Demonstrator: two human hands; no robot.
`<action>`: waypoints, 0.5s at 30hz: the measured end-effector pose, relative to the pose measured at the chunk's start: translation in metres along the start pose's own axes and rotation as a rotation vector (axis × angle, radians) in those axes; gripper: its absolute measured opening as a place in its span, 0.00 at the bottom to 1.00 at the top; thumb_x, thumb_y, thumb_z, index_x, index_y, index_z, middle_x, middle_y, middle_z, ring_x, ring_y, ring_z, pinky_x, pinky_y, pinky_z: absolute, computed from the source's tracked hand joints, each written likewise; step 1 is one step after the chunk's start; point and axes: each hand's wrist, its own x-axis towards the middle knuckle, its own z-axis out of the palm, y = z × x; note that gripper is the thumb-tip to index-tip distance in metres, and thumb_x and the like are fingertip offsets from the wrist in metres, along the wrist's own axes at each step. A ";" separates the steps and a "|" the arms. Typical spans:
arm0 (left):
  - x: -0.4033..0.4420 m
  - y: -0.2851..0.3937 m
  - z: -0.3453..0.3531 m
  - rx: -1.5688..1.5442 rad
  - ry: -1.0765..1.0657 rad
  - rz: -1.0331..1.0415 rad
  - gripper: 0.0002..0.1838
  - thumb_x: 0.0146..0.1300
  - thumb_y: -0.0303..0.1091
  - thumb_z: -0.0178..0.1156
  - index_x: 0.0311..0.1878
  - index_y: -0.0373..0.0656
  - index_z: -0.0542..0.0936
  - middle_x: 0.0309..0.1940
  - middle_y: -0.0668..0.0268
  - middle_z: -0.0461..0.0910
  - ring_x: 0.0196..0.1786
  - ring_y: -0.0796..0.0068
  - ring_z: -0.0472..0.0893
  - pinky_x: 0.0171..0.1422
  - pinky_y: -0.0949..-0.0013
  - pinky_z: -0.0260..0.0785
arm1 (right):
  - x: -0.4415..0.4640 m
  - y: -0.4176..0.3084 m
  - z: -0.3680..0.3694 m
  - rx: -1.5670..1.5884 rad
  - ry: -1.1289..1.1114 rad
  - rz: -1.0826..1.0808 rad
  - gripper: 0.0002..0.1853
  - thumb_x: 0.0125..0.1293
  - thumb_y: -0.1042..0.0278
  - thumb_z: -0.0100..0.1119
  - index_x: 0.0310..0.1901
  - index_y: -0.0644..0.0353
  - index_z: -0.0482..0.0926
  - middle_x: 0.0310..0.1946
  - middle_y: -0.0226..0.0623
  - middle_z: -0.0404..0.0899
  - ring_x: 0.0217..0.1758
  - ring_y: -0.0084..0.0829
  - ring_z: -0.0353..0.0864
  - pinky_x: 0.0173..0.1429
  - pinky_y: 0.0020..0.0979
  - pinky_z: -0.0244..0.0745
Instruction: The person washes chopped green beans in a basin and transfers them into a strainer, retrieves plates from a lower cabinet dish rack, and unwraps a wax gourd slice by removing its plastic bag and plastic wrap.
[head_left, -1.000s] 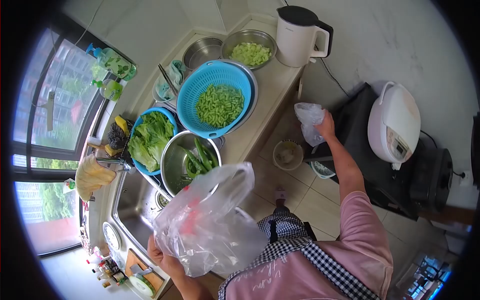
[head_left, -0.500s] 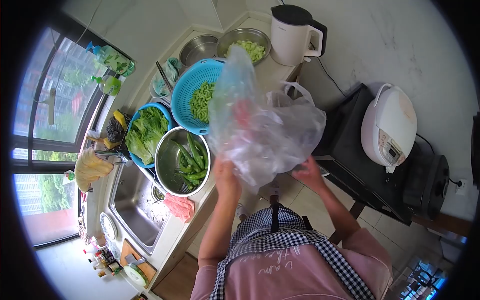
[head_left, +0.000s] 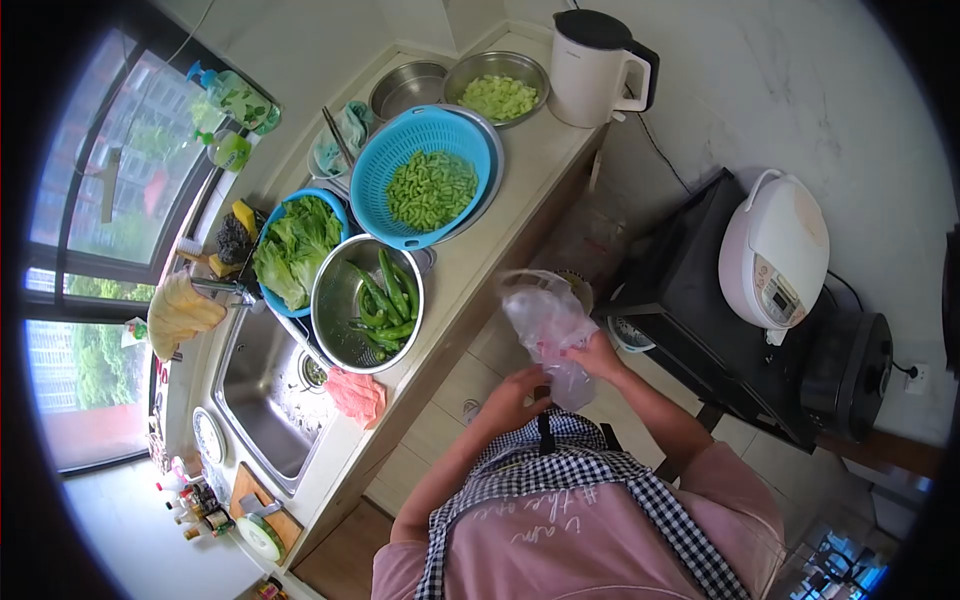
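Observation:
A crumpled clear plastic bag (head_left: 540,318) hangs in front of the checked apron, bunched together. My right hand (head_left: 594,354) is closed around its side. Just left of the bag's lower end is my left hand (head_left: 512,402), its fingers bent and apart with nothing visible between them. Whether its fingertips touch the plastic I cannot tell. On the counter to the left, a steel bowl (head_left: 322,300) contains long green peppers (head_left: 385,300). Beside it, a blue colander (head_left: 372,170) holds chopped green pieces (head_left: 430,190).
Leafy lettuce (head_left: 298,245) fills a blue basket by the sink (head_left: 262,400). A pink cloth (head_left: 355,393) lies at the counter edge. Further back stand a steel bowl of pale green pieces (head_left: 500,97) and a white kettle (head_left: 583,75). A rice cooker (head_left: 775,255) is at right.
The plastic was spread wide and raised between both hands, covering part of the colander. Now it is bunched smaller and lower, nearer the apron, and the whole colander shows.

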 end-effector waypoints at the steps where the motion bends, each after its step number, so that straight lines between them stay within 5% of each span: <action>1: -0.010 -0.004 -0.004 -0.001 0.072 0.033 0.24 0.55 0.35 0.63 0.55 0.38 0.75 0.53 0.48 0.75 0.58 0.51 0.74 0.63 0.58 0.66 | 0.004 0.005 -0.006 -0.136 -0.077 0.023 0.25 0.51 0.74 0.63 0.54 0.63 0.73 0.47 0.33 0.80 0.50 0.29 0.78 0.57 0.32 0.71; 7: -0.046 -0.003 -0.033 -0.502 0.272 -0.468 0.30 0.60 0.38 0.64 0.63 0.40 0.68 0.59 0.51 0.72 0.61 0.55 0.73 0.63 0.57 0.67 | -0.001 -0.063 -0.057 0.103 -0.266 -0.020 0.27 0.52 0.68 0.69 0.55 0.59 0.75 0.50 0.35 0.79 0.52 0.30 0.78 0.57 0.34 0.71; 13: -0.075 0.020 -0.046 -0.791 0.396 -0.062 0.43 0.58 0.39 0.67 0.72 0.42 0.55 0.66 0.57 0.64 0.63 0.67 0.70 0.63 0.63 0.66 | 0.010 -0.059 -0.062 0.344 -0.628 -0.063 0.28 0.56 0.66 0.68 0.58 0.61 0.72 0.54 0.36 0.75 0.57 0.31 0.74 0.62 0.36 0.68; 14: -0.084 0.027 -0.051 -0.875 0.324 -0.222 0.50 0.55 0.52 0.68 0.73 0.40 0.53 0.70 0.55 0.57 0.72 0.62 0.58 0.74 0.59 0.50 | 0.009 -0.073 -0.048 0.301 -0.638 -0.106 0.28 0.56 0.66 0.68 0.58 0.61 0.72 0.54 0.37 0.75 0.57 0.32 0.74 0.62 0.37 0.68; 15: -0.094 0.039 -0.061 -0.863 0.389 -0.182 0.49 0.55 0.50 0.68 0.73 0.39 0.53 0.70 0.56 0.57 0.72 0.63 0.58 0.74 0.59 0.50 | 0.004 -0.086 -0.030 0.250 -0.629 -0.167 0.28 0.56 0.66 0.68 0.58 0.61 0.72 0.54 0.37 0.75 0.57 0.33 0.73 0.62 0.37 0.68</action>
